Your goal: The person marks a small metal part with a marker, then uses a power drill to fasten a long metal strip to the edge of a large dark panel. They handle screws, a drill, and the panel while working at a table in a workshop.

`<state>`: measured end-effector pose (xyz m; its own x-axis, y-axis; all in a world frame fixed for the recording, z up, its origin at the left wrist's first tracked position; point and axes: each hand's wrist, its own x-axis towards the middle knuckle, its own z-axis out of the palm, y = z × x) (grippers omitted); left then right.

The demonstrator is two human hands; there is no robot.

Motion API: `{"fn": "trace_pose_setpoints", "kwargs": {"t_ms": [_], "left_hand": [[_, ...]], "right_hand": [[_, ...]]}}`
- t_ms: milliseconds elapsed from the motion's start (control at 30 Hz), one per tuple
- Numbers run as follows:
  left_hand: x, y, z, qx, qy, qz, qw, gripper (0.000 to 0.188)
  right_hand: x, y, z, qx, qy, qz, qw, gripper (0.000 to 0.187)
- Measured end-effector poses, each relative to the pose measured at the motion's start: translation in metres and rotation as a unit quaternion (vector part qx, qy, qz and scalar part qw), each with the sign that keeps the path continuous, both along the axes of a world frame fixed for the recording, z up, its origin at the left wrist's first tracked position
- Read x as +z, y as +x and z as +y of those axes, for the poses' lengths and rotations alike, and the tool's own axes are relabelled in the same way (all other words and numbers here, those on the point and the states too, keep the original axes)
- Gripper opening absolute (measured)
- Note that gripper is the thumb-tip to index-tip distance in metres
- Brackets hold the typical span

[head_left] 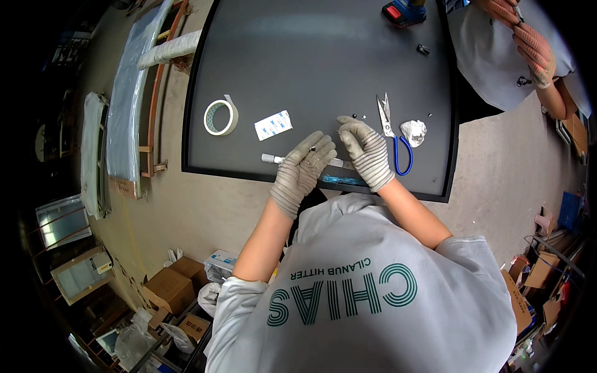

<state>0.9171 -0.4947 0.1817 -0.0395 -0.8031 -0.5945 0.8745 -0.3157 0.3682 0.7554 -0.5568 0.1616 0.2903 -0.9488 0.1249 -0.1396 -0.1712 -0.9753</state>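
Observation:
My left hand (pixel 303 171), in a grey-white work glove, is turned palm up and slightly cupped. A small dark piece (pixel 313 149) rests against its fingers. My right hand (pixel 368 153), gloved alike, faces it with the fingers curled and the thumb drawn in; whatever lies between those fingertips is too small to make out. Beneath both hands, a white marker-like stick (pixel 271 158) lies near the table's front edge, partly covered by my left hand. A crumpled blue strip (pixel 344 180) sits at that edge. Scissors with blue handles (pixel 403 154) lie right of my right hand, blades pointing away.
On the dark, black-rimmed table (pixel 280 68) lie a tape roll (pixel 221 117), a white-blue packet (pixel 273 125), crumpled white material (pixel 413 132), a small dark part (pixel 423 49) and a power tool (pixel 403 12). A co-worker's gloved hands (pixel 535 53) are at the far right. Wrapped panels (pixel 134 99) stand left.

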Motion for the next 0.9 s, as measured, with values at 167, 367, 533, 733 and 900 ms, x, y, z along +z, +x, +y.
{"fn": "trace_pose_setpoints", "kwargs": {"t_ms": [167,367,533,733,900], "left_hand": [[-0.018,0.053,-0.029,-0.086,-0.015,0.014,0.996,0.037],[-0.006,0.106,-0.063,-0.212,-0.108,-0.023,0.971,0.040],[-0.011,0.129,-0.069,-0.303,-0.115,-0.128,0.937,0.042],[-0.031,0.124,-0.078,-0.403,-0.098,-0.316,0.853,0.025],[-0.014,0.112,-0.078,-0.437,-0.056,-0.425,0.791,0.013]], "right_hand": [[-0.005,0.008,0.009,-0.090,0.022,0.075,0.993,0.011],[0.024,0.054,0.036,-0.090,-0.049,0.251,0.962,0.011],[0.024,0.062,0.062,-0.145,-0.016,0.348,0.926,0.012],[0.032,0.061,0.075,-0.133,0.033,0.408,0.903,0.016],[0.035,0.062,0.064,-0.099,0.075,0.408,0.904,0.020]]}}
